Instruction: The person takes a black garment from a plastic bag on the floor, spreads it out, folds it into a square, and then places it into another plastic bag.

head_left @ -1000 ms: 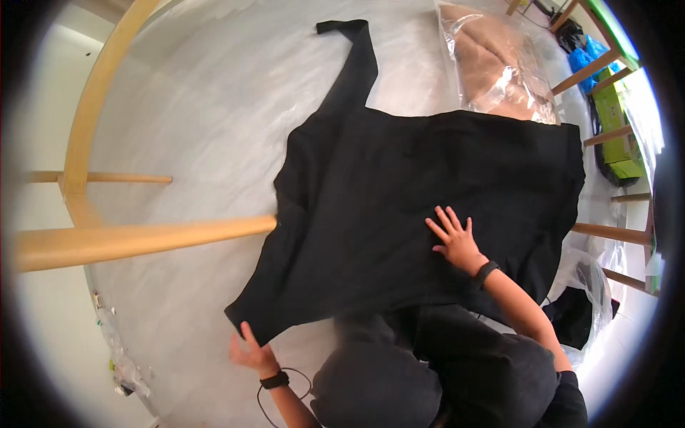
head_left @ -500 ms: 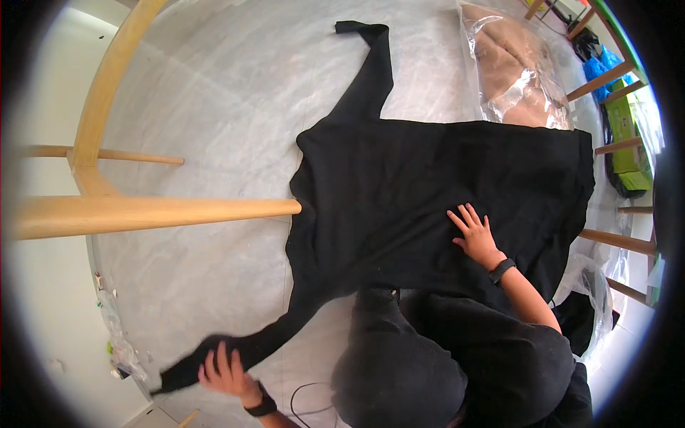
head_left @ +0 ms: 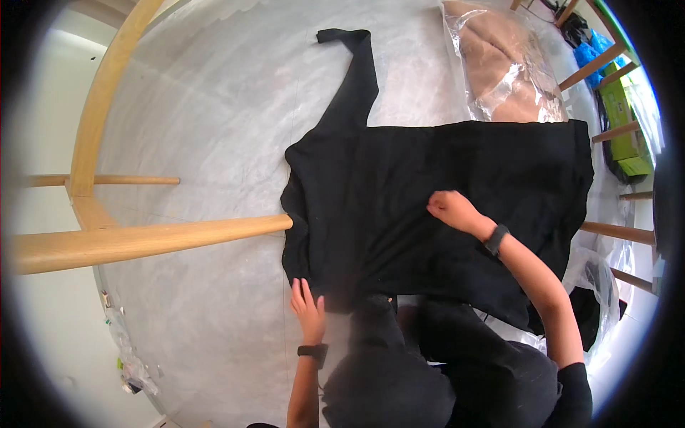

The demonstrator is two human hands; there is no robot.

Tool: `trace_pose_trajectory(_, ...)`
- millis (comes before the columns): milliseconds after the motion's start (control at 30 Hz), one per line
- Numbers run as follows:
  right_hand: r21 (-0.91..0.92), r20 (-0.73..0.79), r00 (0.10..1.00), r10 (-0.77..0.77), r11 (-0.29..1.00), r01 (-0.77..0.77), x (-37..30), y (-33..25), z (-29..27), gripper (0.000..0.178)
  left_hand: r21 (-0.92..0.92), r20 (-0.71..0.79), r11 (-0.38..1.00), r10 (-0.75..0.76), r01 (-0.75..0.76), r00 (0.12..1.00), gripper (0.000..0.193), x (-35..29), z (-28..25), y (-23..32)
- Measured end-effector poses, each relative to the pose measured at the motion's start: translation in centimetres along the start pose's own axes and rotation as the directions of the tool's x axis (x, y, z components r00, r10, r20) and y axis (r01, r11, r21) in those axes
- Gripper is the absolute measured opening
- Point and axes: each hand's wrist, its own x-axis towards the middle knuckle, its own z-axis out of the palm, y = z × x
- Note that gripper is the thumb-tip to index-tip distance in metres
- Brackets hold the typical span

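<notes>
A black long-sleeved knit top (head_left: 421, 178) lies spread on the pale grey floor, its hem to the right and one sleeve stretched toward the far side. At the near left corner of the top, my left hand (head_left: 308, 314) touches the edge with fingers extended and apart. The near sleeve no longer lies out on the floor; it seems folded in near the body, partly hidden and blurred by my knees. Over the middle of the top, my right hand (head_left: 457, 212) has its fingers curled together against the fabric; whether it pinches cloth is hidden.
A wooden furniture leg (head_left: 164, 239) reaches in from the left to the neckline. Beyond the hem side lies a clear plastic bag with brown cloth (head_left: 503, 64). Chair legs (head_left: 619, 232), a green box (head_left: 622, 128) and crumpled clear plastic (head_left: 596, 278) stand at the right.
The near sleeve was drawn in from the lower left floor. My left hand moved right and up to the top's corner. My right hand went from spread to curled, shifting slightly left.
</notes>
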Motion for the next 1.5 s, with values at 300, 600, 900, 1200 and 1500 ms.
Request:
trace_pose_trajectory(300, 0.731, -0.180, 0.907, 0.380, 0.669, -0.135, 15.2, -3.9, 5.5, 0.022, -0.187, 0.020, 0.958, -0.216, 0.216, 0.976, 0.022, -0.1, 2.2, -3.1)
trace_pose_trajectory(600, 0.076, -0.708, 0.703, -0.066, 0.983, 0.169, 21.5, -3.8, 1.1, 0.017, 0.130, -0.114, 0.963, -0.223, 0.237, 0.968, 0.032, 0.1, 0.6, 1.2)
trace_pose_trajectory(900, 0.826, -0.048, 0.885, 0.463, 0.516, -0.225, 30.5, -8.2, -6.0, 0.032, -0.086, 0.136, 0.989, 0.132, -0.121, 0.982, 0.060, 18.4, 4.9, 9.1)
trace_pose_trajectory(1200, 0.995, -0.071, 0.997, -0.042, -0.079, 0.068, 27.3, -7.7, -8.6, 0.028, -0.467, 0.014, 0.882, -0.053, 0.053, 0.999, 0.052, 25.1, 2.5, 11.4)
trace_pose_trajectory(1500, 0.991, 0.034, 0.991, 0.132, -0.132, -0.016, 28.5, -2.3, -8.0, 0.018, 0.081, 0.063, 0.940, 0.328, -0.332, 0.943, 0.057, 27.7, 6.6, 9.4)
